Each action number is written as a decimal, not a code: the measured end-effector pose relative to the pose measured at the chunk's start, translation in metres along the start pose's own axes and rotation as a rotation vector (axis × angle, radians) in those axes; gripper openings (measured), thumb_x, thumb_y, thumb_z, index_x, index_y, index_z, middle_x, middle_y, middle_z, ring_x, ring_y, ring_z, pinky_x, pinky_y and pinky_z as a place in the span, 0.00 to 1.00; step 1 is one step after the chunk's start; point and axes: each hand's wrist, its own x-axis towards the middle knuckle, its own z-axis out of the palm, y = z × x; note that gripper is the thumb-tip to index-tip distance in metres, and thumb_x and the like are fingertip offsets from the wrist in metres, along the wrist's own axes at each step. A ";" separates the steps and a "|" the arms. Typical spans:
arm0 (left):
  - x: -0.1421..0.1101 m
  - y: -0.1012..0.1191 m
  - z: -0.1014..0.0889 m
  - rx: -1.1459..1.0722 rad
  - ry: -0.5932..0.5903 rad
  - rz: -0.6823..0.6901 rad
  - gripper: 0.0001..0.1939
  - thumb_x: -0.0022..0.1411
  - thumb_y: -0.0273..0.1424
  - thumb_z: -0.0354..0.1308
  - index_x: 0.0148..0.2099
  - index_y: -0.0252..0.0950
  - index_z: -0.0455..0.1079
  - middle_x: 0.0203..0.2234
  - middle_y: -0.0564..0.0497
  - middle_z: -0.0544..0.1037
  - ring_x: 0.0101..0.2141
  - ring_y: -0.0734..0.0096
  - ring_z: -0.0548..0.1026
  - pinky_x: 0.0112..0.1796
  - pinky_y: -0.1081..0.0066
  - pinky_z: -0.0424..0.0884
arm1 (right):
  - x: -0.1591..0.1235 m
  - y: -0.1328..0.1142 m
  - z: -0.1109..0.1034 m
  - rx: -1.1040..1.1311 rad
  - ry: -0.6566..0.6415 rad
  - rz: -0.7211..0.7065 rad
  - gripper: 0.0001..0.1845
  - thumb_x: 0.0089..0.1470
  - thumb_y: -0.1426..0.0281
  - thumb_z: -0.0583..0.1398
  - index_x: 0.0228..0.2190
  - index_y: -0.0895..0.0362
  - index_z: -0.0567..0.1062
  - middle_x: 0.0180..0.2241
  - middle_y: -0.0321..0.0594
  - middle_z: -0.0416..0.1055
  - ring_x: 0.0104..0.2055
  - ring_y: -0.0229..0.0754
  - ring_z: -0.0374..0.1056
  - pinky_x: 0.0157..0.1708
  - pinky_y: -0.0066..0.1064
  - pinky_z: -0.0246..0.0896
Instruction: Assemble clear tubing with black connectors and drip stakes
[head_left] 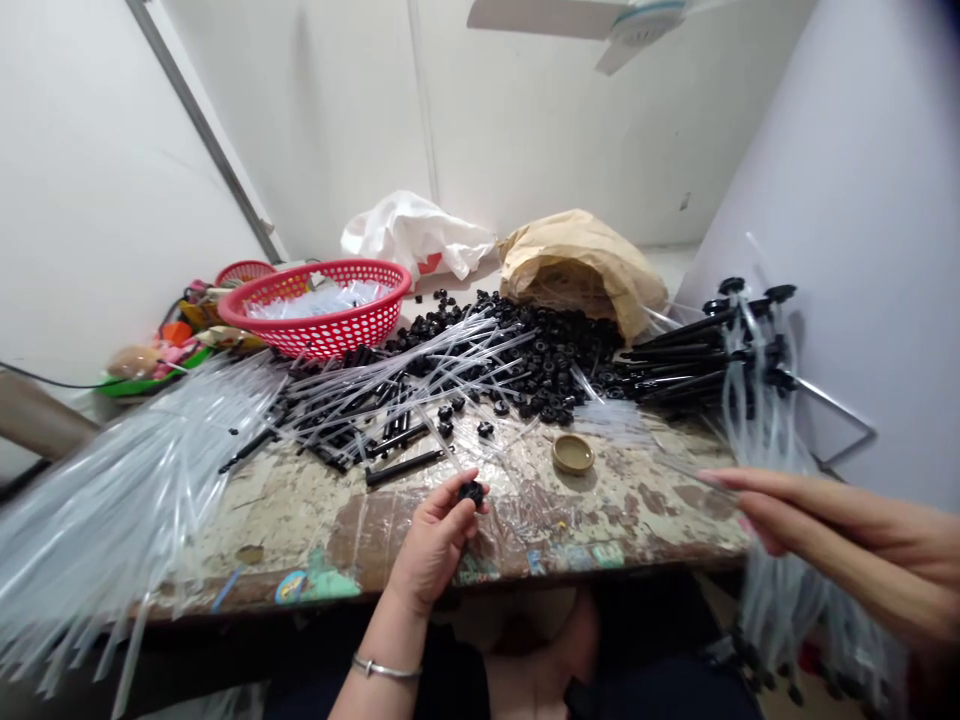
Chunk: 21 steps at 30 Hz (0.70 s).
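Observation:
My left hand [435, 540] is above the front of the worn table [300, 515], pinching a small round black plastic cap [471, 492] between thumb and fingers. A thin transparent tube [444, 440] runs up from near those fingertips; whether it is fixed to the cap, I cannot tell. At the right, my right hand [840, 530] has thumb and fingers closed on another thin transparent tube [686, 467], pointing left. Between the hands stands a small brown bowl [573, 454]. A heap of black caps [559, 365] lies behind it, with loose transparent tubes [450, 360] across the heap's left side.
A red basket [330, 325] of transparent pieces stands back left, with long plastic tubes [150, 440] spilling off the table below it. Behind are a white bag [412, 230] and an open brown paper bag [585, 250]. Black rods [682, 365] with hanging tubes lie right.

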 end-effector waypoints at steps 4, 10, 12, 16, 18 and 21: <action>-0.001 0.001 0.002 0.022 -0.032 -0.021 0.19 0.49 0.29 0.63 0.46 0.37 0.71 0.35 0.44 0.78 0.27 0.75 0.72 0.22 0.78 0.59 | 0.021 0.002 0.033 -0.016 -0.187 -0.073 0.15 0.52 0.58 0.53 0.34 0.50 0.77 0.35 0.38 0.76 0.35 0.43 0.72 0.33 0.29 0.69; 0.001 0.001 0.000 0.027 -0.083 -0.017 0.18 0.53 0.27 0.59 0.48 0.39 0.69 0.42 0.46 0.75 0.32 0.75 0.72 0.29 0.77 0.63 | 0.046 0.020 0.068 -0.237 -0.228 -0.020 0.14 0.53 0.63 0.52 0.37 0.54 0.74 0.31 0.38 0.76 0.30 0.42 0.71 0.29 0.30 0.64; 0.001 0.002 -0.002 0.026 -0.100 -0.031 0.18 0.54 0.27 0.58 0.49 0.40 0.69 0.44 0.47 0.74 0.34 0.74 0.72 0.33 0.76 0.65 | 0.053 0.023 0.077 -0.332 -0.250 -0.015 0.13 0.53 0.64 0.53 0.35 0.52 0.74 0.31 0.37 0.76 0.30 0.42 0.71 0.27 0.30 0.62; 0.001 0.002 -0.004 0.012 -0.112 -0.049 0.18 0.55 0.26 0.57 0.50 0.40 0.68 0.45 0.47 0.73 0.35 0.76 0.70 0.39 0.76 0.65 | 0.064 0.024 0.090 -0.453 -0.294 -0.097 0.12 0.54 0.66 0.51 0.33 0.52 0.75 0.35 0.37 0.74 0.34 0.44 0.70 0.28 0.30 0.60; 0.001 0.002 -0.003 0.009 -0.106 -0.042 0.18 0.55 0.27 0.57 0.49 0.39 0.68 0.44 0.47 0.73 0.35 0.77 0.70 0.39 0.77 0.65 | 0.068 0.024 0.094 -0.499 -0.309 -0.117 0.13 0.55 0.67 0.51 0.32 0.52 0.75 0.34 0.37 0.74 0.34 0.44 0.70 0.27 0.30 0.59; 0.001 0.003 -0.001 0.025 -0.071 -0.043 0.18 0.53 0.27 0.59 0.48 0.40 0.69 0.42 0.49 0.74 0.33 0.79 0.69 0.36 0.78 0.65 | 0.071 0.022 0.098 -0.545 -0.327 -0.141 0.13 0.54 0.67 0.51 0.32 0.52 0.75 0.33 0.38 0.74 0.32 0.43 0.70 0.26 0.30 0.58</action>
